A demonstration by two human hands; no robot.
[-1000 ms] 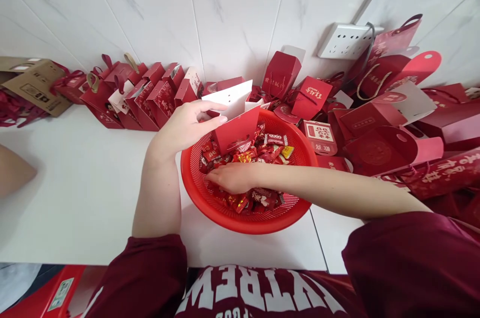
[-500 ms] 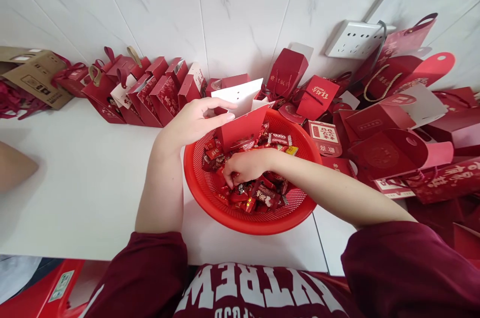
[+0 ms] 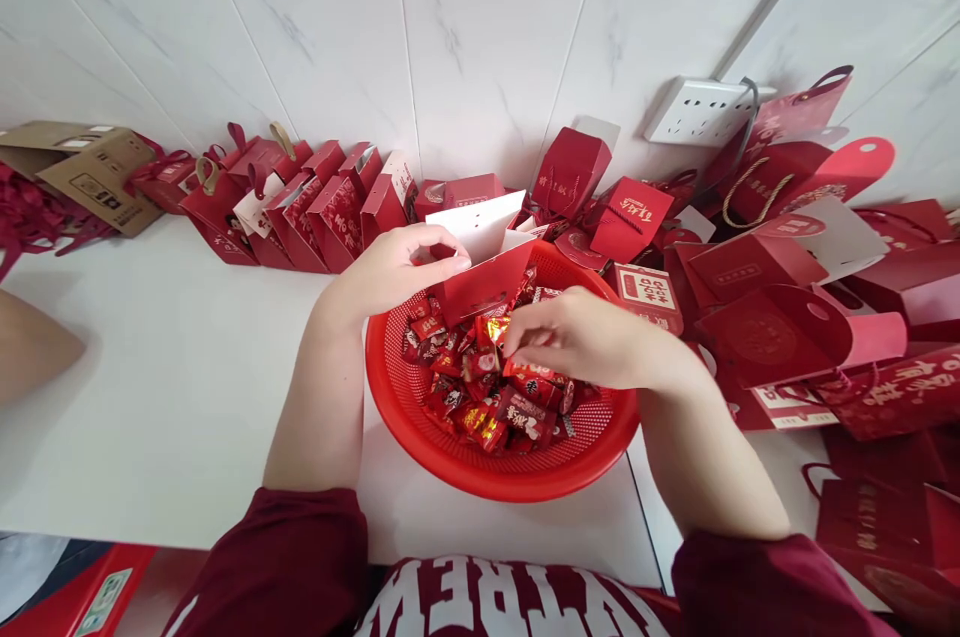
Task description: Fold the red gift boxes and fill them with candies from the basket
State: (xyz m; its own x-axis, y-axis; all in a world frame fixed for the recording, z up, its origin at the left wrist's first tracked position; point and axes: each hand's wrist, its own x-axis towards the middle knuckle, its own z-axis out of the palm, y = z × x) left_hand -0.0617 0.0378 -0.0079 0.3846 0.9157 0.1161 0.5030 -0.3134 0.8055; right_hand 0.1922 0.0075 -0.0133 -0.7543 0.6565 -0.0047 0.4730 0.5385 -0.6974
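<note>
A red plastic basket (image 3: pixel 480 487) stands in front of me, with many wrapped candies (image 3: pixel 525 412) in red and dark red wrappers lying in it. At its far side an open-topped red gift box (image 3: pixel 484 282) with a white inner flap rests over the candies. My left hand (image 3: pixel 409 267) grips that box by its upper left edge, thumb and fingers closed on it. Above the candies, my right hand (image 3: pixel 570 337) is closed in a pinch, with a red and gold wrapped candy (image 3: pixel 495 329) at its fingertips. The palm side of this hand is hidden.
Several red gift boxes (image 3: pixel 337 217) stand in a row along the wall, beside a cardboard box (image 3: pixel 105 179) with red ribbons. More red boxes (image 3: pixel 765 317) crowd the right side, below a white power strip (image 3: pixel 705 112). Another person's arm (image 3: pixel 34 347) shows at left.
My right hand has risen out of the candies and moved right and up toward the gift box, bringing a candy with it. My left hand still holds the box in place.
</note>
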